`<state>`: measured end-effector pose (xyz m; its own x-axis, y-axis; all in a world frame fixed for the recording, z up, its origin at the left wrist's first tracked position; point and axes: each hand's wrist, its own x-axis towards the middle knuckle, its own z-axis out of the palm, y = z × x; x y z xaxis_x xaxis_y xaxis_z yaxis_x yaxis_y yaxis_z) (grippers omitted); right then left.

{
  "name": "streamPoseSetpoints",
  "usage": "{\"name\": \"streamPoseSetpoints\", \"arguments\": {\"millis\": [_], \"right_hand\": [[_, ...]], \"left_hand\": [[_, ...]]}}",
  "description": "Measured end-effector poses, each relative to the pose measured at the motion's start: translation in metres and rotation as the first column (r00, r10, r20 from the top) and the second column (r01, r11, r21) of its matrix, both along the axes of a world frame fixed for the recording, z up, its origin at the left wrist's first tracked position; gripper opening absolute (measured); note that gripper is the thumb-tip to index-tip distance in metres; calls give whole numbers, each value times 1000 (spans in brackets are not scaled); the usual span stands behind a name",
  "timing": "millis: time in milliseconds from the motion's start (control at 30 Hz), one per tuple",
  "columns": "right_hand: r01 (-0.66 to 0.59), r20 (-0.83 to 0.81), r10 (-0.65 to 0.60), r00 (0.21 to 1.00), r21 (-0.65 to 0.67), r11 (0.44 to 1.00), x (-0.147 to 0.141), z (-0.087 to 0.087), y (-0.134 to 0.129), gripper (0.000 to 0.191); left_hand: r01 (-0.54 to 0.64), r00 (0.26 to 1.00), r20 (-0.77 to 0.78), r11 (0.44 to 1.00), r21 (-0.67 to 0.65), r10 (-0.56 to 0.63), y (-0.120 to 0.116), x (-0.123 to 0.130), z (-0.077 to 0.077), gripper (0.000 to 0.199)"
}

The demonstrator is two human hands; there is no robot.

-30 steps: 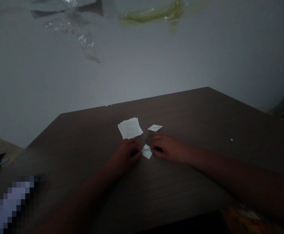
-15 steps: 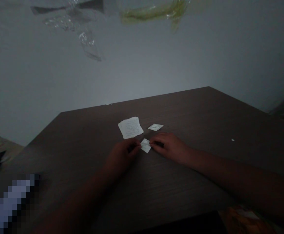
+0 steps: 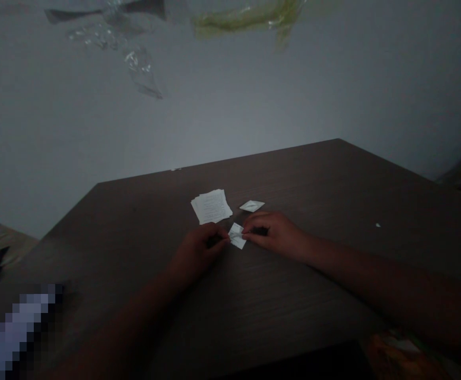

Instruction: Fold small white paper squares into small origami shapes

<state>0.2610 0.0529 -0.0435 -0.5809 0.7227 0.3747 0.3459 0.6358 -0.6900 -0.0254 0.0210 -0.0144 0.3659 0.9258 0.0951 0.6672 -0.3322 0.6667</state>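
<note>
Between my hands is a small folded piece of white paper [image 3: 237,237], creased across its middle. My left hand [image 3: 202,245] pinches its left corner between thumb and fingers. On the opposite corner, the thumb and fingertips of my right hand [image 3: 273,232] are pinched as well. Just beyond my left hand lies a loose stack of printed paper sheets [image 3: 213,206]. A boat-shaped folded paper [image 3: 252,206] rests on the table past my right fingers.
The brown wooden table [image 3: 293,179] meets a pale wall [image 3: 254,105] at its far edge. A tiny white scrap [image 3: 378,225] lies to the right. At the lower left is a blurred-out bright object [image 3: 20,327].
Both hands keep their pinch on the small paper, and its shape between them has shifted slightly. My right fingers have moved a little upward. The stack and the boat-shaped paper stay put.
</note>
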Motion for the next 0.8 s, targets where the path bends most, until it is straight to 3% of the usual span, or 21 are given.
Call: {"name": "streamPoseSetpoints", "arguments": {"millis": [300, 433, 800], "right_hand": [[-109, 203, 91, 975, 80, 991, 3, 4, 1, 10], [-147, 282, 117, 952, 87, 985, 6, 11, -3, 18], [-126, 306, 135, 942, -48, 991, 2, 17, -1, 16]], "left_hand": [[278, 960, -51, 959, 53, -275, -5, 0, -6, 4], [367, 927, -104, 928, 63, -360, -6, -1, -8, 10], [229, 962, -183, 965, 128, -204, -6, 6, -17, 9]]}}
